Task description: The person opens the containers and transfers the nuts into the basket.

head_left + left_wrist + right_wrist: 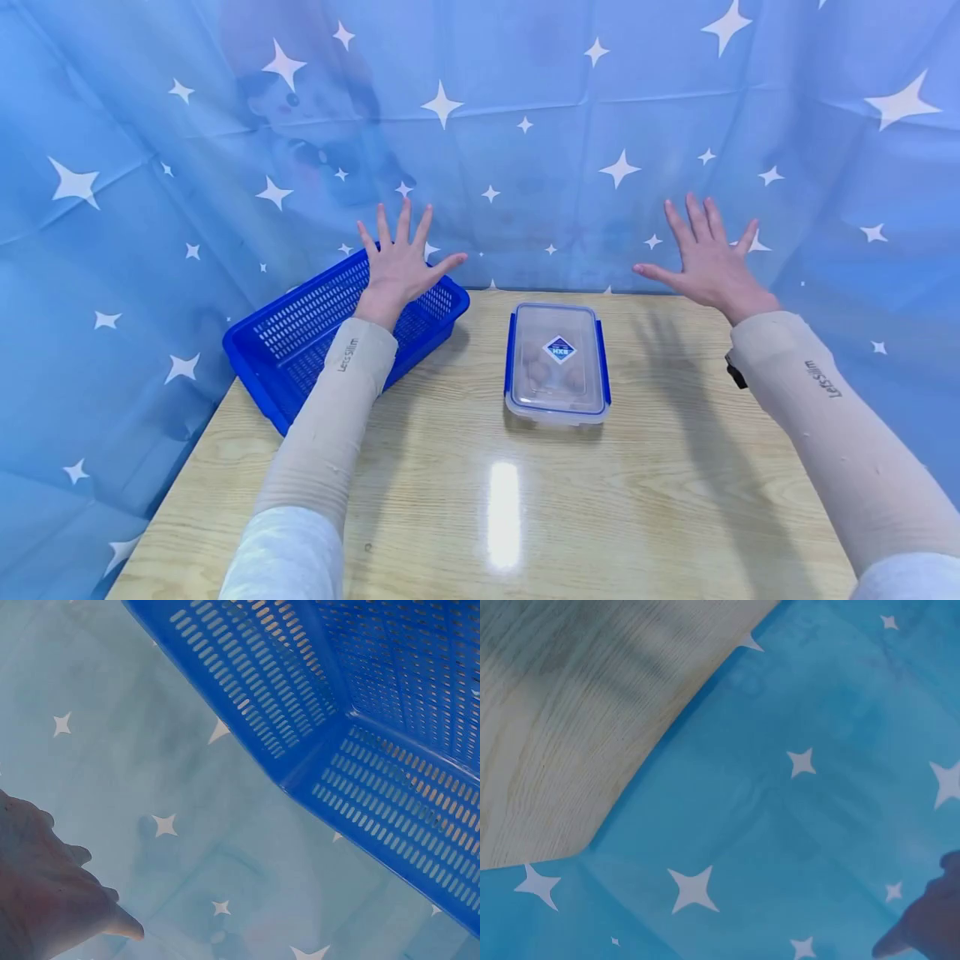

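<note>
My left hand [397, 268] is raised with fingers spread, in front of a blue plastic basket [300, 408] with slotted walls; it holds nothing. Part of that hand [52, 892] shows at the lower left of the left wrist view, apart from the basket [300, 761]. On the other side, my right hand [708, 265] is held up over the table's back right, fingers spread and holding nothing. Between the hands stands a clear lidded container [558, 392] with blue side clips. Several round, brownish things [538, 372] show dimly through its lid; their kind is unclear.
The wooden table [442, 483] has its back edge against a blue curtain [525, 183] with white stars. Curtain also hangs along the left and right sides. The basket stands at an angle at the table's back left.
</note>
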